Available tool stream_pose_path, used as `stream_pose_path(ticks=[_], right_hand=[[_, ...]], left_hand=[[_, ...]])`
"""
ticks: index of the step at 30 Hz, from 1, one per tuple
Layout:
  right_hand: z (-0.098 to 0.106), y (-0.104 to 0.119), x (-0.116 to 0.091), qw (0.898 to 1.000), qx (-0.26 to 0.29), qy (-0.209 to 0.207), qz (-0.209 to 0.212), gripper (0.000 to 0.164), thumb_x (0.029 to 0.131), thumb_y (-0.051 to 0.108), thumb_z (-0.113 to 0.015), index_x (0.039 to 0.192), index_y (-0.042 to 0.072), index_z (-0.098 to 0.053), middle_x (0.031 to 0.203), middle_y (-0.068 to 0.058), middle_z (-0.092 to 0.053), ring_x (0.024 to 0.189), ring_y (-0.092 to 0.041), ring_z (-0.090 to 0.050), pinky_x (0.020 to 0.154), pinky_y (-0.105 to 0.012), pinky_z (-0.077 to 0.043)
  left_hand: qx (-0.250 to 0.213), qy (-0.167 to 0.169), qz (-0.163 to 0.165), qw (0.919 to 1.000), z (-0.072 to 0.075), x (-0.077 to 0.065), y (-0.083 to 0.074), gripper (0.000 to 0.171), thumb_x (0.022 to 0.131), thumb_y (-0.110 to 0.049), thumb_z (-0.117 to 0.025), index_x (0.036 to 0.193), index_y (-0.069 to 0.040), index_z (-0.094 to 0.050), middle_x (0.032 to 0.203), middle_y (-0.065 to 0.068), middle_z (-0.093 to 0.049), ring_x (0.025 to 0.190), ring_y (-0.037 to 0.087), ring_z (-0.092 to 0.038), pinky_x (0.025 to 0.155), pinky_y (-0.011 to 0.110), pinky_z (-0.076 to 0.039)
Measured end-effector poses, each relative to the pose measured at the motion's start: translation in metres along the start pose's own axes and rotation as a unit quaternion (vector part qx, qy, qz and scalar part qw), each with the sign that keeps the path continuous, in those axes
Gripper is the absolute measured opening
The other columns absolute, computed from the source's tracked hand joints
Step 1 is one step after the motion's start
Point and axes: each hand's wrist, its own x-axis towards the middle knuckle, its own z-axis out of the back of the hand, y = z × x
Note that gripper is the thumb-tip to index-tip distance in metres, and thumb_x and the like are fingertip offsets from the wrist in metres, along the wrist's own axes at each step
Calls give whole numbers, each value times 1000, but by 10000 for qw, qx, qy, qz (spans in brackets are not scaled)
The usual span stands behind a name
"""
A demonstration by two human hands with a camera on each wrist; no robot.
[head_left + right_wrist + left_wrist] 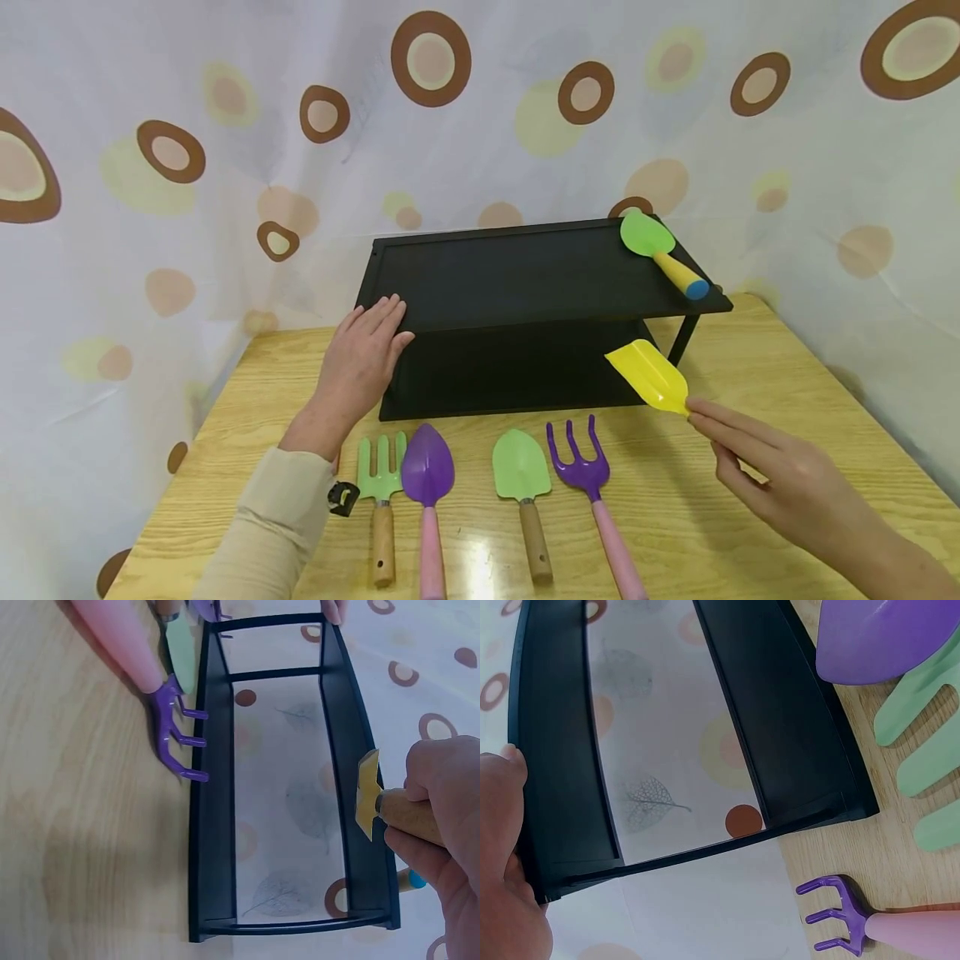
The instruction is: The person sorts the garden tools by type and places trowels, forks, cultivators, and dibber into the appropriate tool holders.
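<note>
My left hand (pixel 363 354) rests on the left end of a black two-tier shelf (pixel 510 275), fingers laid over its top board. In my right hand (pixel 787 471) is a small yellow scoop (pixel 651 375), gripped by its wooden handle (pixel 411 816), which the right wrist view shows. The scoop's blade points left, in front of the shelf's right end. On the top board, at the right, lies a green trowel (pixel 648 233) with a yellow handle and blue end.
Along the table (pixel 750 375) before the shelf lie a green fork (pixel 382 475), a purple trowel (pixel 428 467), a green trowel (pixel 521 467) and a purple fork (pixel 585 471). A black clip-like object (pixel 343 498) shows by the left sleeve. A patterned cloth (pixel 480 167) hangs behind.
</note>
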Motion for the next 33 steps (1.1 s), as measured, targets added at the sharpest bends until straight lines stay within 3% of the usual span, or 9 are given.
stream_pose_path(ticks=[7, 19, 22, 27, 33], right_hand=[[6, 5, 19, 9993, 44, -242, 271, 36, 91, 22, -39, 103, 3, -68, 104, -11, -67, 96, 6, -57, 55, 2, -30], [7, 4, 37, 9979, 115, -455, 452, 35, 90, 20, -41, 101, 3, -69, 100, -12, -68, 92, 4, -60, 52, 0, -33], [8, 3, 40, 9984, 22, -389, 398, 35, 89, 21, -40, 102, 4, -69, 100, -11, -68, 84, 2, -60, 51, 0, -29], [7, 0, 47, 9994, -157, -162, 243, 38, 90, 23, -38, 103, 5, -68, 102, -10, -68, 65, 2, -49, 49, 1, -21], [-1, -11, 59, 9994, -299, 51, 178, 41, 92, 28, -36, 106, 4, -67, 106, -10, -66, 73, -8, -60, 48, -1, -22]], left_hand=[[27, 12, -18, 10000, 1, 0, 0, 51, 94, -37, -41, 137, -10, -38, 142, 6, -38, 133, 20, -32, 112, 40, -21], [33, 26, -2, 10000, 1, -1, 0, 50, 94, -37, -40, 137, -10, -38, 141, 6, -39, 133, 20, -33, 112, 40, -21], [23, 48, 12, 10000, 0, -2, 0, 51, 94, -37, -41, 137, -10, -38, 142, 6, -38, 133, 21, -32, 112, 40, -21], [25, 48, 43, 10000, 0, -3, 1, 51, 94, -36, -43, 137, -10, -37, 142, 6, -38, 133, 21, -32, 112, 40, -20], [54, 100, 73, 9999, 1, -3, 4, 51, 93, -35, -43, 137, -10, -37, 142, 6, -37, 134, 21, -31, 112, 40, -20]])
